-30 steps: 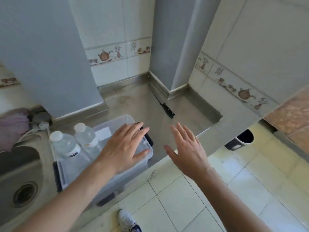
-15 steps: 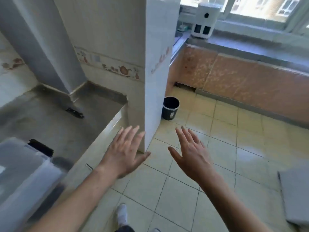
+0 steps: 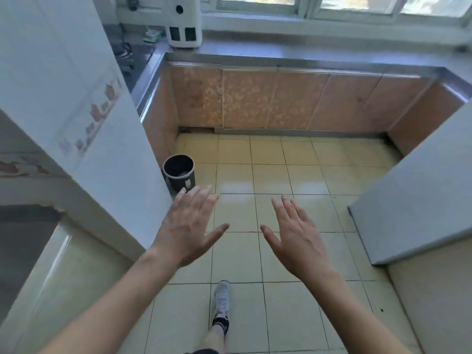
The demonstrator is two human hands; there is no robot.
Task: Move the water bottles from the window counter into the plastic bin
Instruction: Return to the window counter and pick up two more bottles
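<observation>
Head view: no readable brand, label or writing is showing anywhere; the floral border on the white tiled pillar [image 3: 84, 116] is blurred.

Left hand [image 3: 187, 229] is hovering palm down, fingers spread, released and grasping nothing, over the pale yellow tiled floor [image 3: 281, 175]. Right hand [image 3: 297, 236] is hovering beside it, a little apart, fingers also spread, released and empty.

Grey stone window counter [image 3: 306, 57] is running along the far wall above the orange speckled cabinet doors [image 3: 255, 98], well beyond both hands. No water bottles or plastic bin are showing in this view, so their place cannot be told.

White boxy appliance with two dark panels [image 3: 182, 24] is standing on the window counter at its left end. Round black waste bucket [image 3: 179, 172] is sitting on the floor below the window counter, against the pillar, just beyond the left fingertips. Grey flat surface [image 3: 421, 187] is sitting to the right of the right hand. One grey sneaker [image 3: 221, 300] is planted on the floor, nearer than both hands.
</observation>
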